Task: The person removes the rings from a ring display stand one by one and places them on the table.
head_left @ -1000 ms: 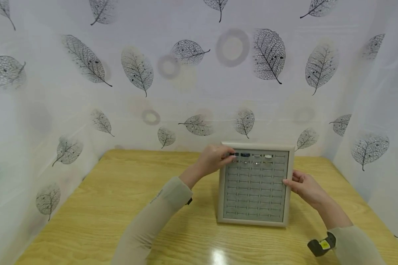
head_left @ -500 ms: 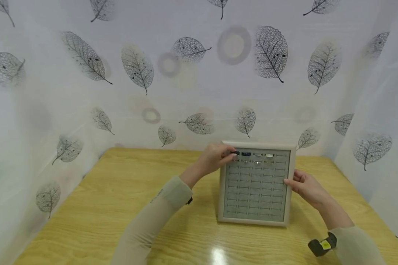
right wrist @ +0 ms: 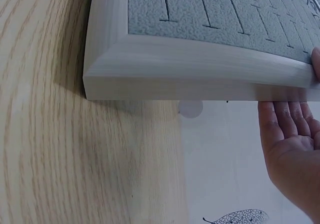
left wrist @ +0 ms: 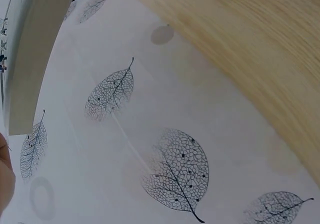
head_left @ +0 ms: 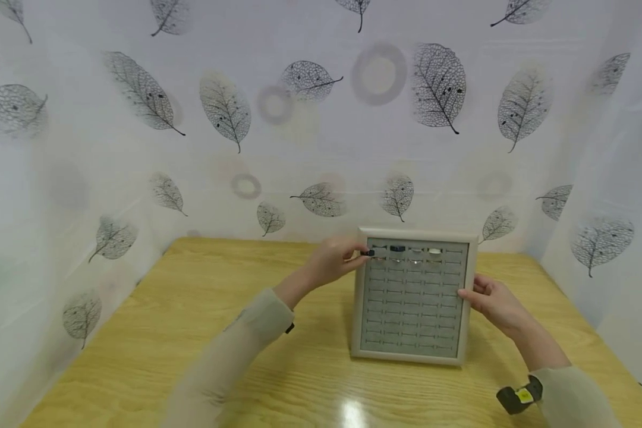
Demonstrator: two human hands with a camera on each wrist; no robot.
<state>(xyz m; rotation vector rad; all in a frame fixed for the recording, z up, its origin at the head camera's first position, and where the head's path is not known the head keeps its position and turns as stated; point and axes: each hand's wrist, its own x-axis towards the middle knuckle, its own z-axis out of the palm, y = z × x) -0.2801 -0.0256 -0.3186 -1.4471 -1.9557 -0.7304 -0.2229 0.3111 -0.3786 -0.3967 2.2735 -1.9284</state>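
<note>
A framed grey ring board (head_left: 413, 303) stands upright on the table, its padding cut with rows of slots. Near its top left corner my left hand (head_left: 331, 260) pinches a dark ring (head_left: 370, 252) between thumb and fingers, in front of the frame. A dark blue ring (head_left: 397, 248) and a white ring (head_left: 434, 251) sit in the top row, with thin silver rings (head_left: 415, 261) in the row below. My right hand (head_left: 496, 304) grips the frame's right edge, thumb on the front; its fingers (right wrist: 285, 119) lie against the frame's side in the right wrist view.
The wooden table (head_left: 203, 297) extends to both sides of the board. Behind it hangs a pale leaf-print sheet (head_left: 310, 142), which also runs along both sides. A black device with a yellow label (head_left: 523, 395) is on the right wrist.
The left hand has drawn the dark ring out of the top left slot and moved slightly left and down with it. The right hand has kept its hold on the frame.
</note>
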